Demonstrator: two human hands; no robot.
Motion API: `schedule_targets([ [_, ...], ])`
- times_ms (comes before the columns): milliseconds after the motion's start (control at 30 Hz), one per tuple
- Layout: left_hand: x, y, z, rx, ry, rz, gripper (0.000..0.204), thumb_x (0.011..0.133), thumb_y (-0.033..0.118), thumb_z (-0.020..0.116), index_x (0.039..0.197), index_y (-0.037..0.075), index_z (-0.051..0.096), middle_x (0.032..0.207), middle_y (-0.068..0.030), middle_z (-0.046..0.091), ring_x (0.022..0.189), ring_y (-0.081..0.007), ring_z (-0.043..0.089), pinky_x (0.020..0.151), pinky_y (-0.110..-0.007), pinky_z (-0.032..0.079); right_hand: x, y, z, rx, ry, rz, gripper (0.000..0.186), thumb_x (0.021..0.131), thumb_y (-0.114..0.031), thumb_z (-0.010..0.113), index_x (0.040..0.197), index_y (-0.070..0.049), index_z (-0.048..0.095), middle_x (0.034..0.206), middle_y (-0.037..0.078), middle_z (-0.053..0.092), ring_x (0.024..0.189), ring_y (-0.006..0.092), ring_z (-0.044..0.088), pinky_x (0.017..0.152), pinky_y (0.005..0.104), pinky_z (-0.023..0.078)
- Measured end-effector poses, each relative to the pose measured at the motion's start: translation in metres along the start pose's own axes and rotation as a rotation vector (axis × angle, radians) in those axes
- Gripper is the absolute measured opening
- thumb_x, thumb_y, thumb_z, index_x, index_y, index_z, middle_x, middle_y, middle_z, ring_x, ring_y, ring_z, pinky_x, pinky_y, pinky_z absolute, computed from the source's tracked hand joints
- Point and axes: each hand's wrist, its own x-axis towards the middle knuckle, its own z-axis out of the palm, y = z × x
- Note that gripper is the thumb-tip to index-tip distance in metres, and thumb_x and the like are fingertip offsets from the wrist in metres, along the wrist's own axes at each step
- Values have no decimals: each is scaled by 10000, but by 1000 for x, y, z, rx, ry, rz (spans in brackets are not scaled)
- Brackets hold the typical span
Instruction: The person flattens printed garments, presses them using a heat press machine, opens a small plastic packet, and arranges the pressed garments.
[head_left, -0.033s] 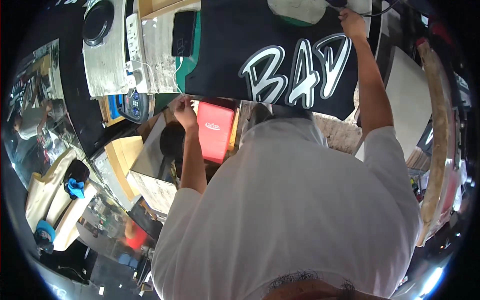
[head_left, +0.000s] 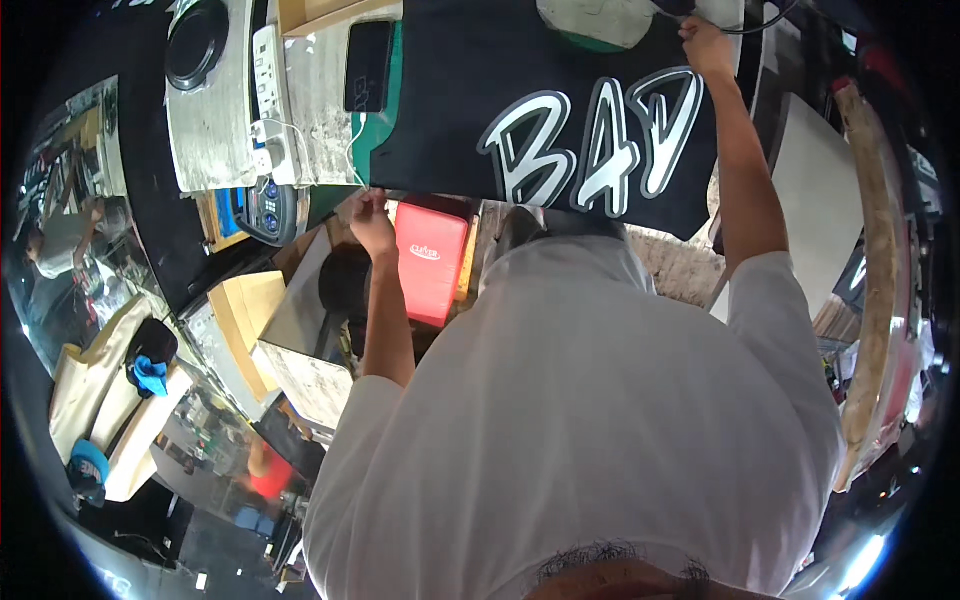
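A black piece of fabric with large white and grey lettering is spread flat over the table. My left hand is at its near left corner, with the fingertips pinched together on the edge. At the far right side of the fabric, my right hand is closed beside a dark object. That object is cut off by the top of the picture, and I cannot make out what the fingers hold. A black cord runs off to the right from there. Green material shows along the fabric's left edge.
Left of the fabric lie a phone on a charging cable, a white power strip and a round black disc. Under the table edge are a red case and a control box. A wooden beam stands right.
My left hand has shifted very slightly to the right at the fabric's edge. Everything else looks the same.
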Motion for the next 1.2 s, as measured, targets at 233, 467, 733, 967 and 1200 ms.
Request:
schedule_targets([
  [233, 18, -2, 30, 326, -16, 365, 231, 804, 104, 765, 964, 42, 610, 805, -28, 594, 711, -113, 543, 652, -259, 450, -36, 11, -3, 6, 186, 91, 251, 805, -247, 678, 960, -50, 686, 859, 147, 702, 914, 311, 654, 865, 412, 483],
  [467, 30, 16, 21, 326, -85, 349, 153, 808, 22, 726, 801, 18, 572, 755, -27, 574, 715, -135, 540, 694, -281, 448, -252, -56, -37, 322, 278, 347, 52, 855, -94, 581, 894, -61, 575, 891, 151, 614, 849, 355, 573, 766, 447, 465],
  [733, 58, 1, 5, 385, -84, 227, 350, 764, 292, 804, 760, -28, 660, 684, -85, 658, 606, -165, 569, 610, -315, 473, -413, -24, 3, 433, 239, 1033, 440, 917, -277, 609, 1238, -20, 452, 1160, 220, 580, 1023, 350, 588, 873, 412, 455],
  [967, 48, 30, 20, 570, -88, 245, 271, 735, 252, 809, 811, 8, 719, 732, -98, 695, 666, -192, 634, 655, -326, 491, -413, 26, 27, 630, 494, 909, 167, 807, -221, 759, 833, -60, 720, 771, 99, 704, 697, 161, 632, 722, 308, 488],
  [1200, 21, 74, 72, 589, -58, 726, 140, 763, 147, 740, 814, 25, 695, 839, -138, 701, 755, -307, 660, 746, -384, 508, -399, -5, -2, 341, 478, 1009, 174, 795, -272, 744, 831, -102, 758, 812, 140, 709, 772, 261, 693, 743, 353, 518],
])
